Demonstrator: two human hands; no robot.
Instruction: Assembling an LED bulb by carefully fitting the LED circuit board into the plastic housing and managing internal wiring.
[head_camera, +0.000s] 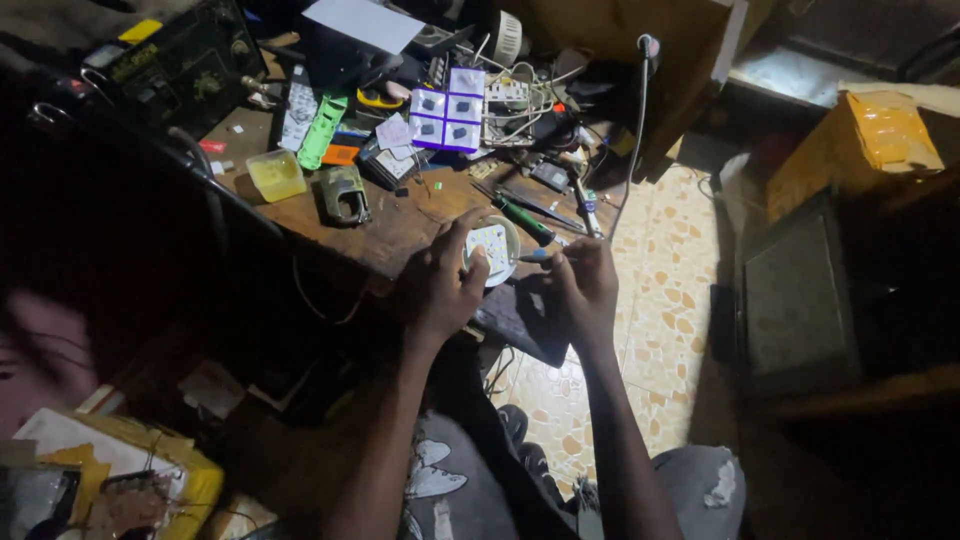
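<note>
round board (492, 247) in left hand (437, 285) | right hand (583, 285) right of it | workbench (400, 225) behind

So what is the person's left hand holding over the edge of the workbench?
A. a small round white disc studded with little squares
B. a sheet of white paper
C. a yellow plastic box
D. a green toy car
A: the left hand grips a round white disc dotted with small squares, while the right hand brings a thin tool to its edge.
</note>
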